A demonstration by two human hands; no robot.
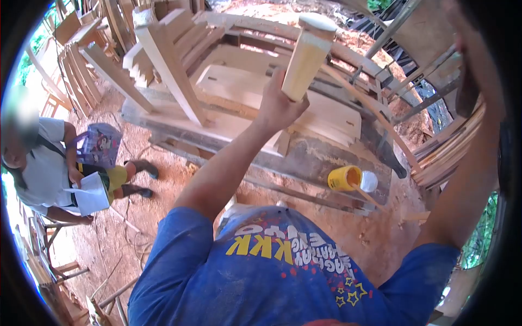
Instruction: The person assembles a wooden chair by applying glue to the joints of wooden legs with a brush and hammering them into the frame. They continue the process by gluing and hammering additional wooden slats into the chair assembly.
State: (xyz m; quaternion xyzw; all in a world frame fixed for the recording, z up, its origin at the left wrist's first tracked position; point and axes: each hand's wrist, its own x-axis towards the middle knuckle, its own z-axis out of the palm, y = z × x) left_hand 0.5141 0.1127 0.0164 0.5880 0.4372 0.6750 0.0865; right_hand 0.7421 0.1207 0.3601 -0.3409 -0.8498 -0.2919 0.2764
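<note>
My left hand (283, 103) is closed around the lower part of a thick pale-yellow wooden block (305, 62), held upright over the workbench (304, 157); its broad top end is whitish. My right arm is raised high at the right edge, where my right hand (462, 30) is blurred and largely cut off. A dark brown shape (467, 92) shows beside that forearm; I cannot tell whether the hand holds it. Below the block lie pale slotted boards (244, 87). On the bench's near right part, an open yellow tub (343, 178) lies beside a white lid (369, 181) and a thin stick (370, 198).
Squared wooden posts (169, 76) lean up from the bench's left side. A person (46, 157) with a white sheet (89, 193) and a purple bag (100, 144) is at the left. Stacked planks (448, 146) stand at the right. Sawdust covers the ground.
</note>
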